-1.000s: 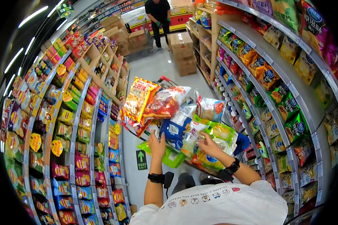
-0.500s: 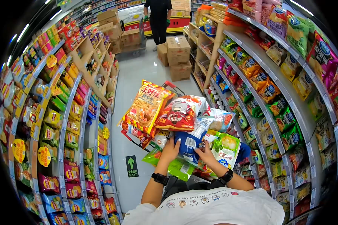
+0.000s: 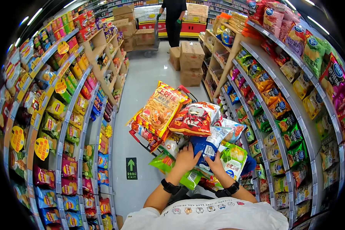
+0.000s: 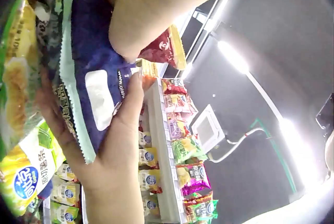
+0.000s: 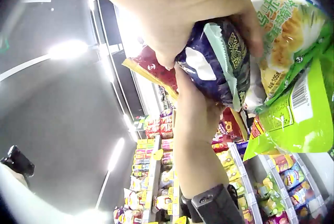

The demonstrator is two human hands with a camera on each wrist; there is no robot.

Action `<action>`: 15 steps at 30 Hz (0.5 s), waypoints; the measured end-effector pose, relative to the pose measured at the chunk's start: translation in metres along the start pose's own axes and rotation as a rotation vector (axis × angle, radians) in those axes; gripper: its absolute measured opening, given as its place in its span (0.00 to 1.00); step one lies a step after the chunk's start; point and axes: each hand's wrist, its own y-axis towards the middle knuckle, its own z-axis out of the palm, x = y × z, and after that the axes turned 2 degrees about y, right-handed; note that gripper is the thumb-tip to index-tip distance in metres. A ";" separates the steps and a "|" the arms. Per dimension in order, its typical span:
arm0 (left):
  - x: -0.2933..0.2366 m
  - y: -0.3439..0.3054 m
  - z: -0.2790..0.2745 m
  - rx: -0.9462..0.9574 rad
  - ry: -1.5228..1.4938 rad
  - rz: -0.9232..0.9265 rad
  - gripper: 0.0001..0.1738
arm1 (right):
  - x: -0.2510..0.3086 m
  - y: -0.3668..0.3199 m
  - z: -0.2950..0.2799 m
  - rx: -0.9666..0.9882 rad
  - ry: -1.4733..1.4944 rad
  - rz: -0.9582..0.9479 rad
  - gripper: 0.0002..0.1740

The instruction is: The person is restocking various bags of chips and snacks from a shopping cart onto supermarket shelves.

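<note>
A dark blue snack bag with a pale teal sealed edge lies at the near side of a heaped shopping cart. My left hand grips its left side, thumb on top. From the right, my right hand holds the same bag, thumb on its front and fingers round the far side, as the right wrist view shows. Around it are a yellow-orange snack bag, a red snack bag, a green-and-white chips bag and a bright green bag hanging low.
Snack shelves line the aisle at left and right. The cart's red-and-black rim shows at left. Ahead, stacked cartons stand on the floor, and a person in black is beside a loaded trolley.
My right hand has moved left from the bags at the right onto the blue bag, which both hands now hold. The person ahead has straightened from a bend.
</note>
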 end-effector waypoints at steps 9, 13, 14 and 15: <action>-0.051 -0.024 -0.004 0.031 0.057 0.031 0.40 | 0.026 -0.038 -0.037 0.041 0.178 0.055 0.38; -0.087 -0.033 0.005 0.096 0.029 0.048 0.41 | 0.018 -0.050 -0.072 0.032 0.233 0.025 0.37; -0.093 -0.035 0.012 0.085 0.032 0.054 0.42 | 0.015 -0.052 -0.083 0.030 0.226 0.011 0.37; -0.098 -0.037 0.022 0.078 0.037 0.059 0.42 | 0.013 -0.055 -0.092 0.028 0.221 -0.001 0.37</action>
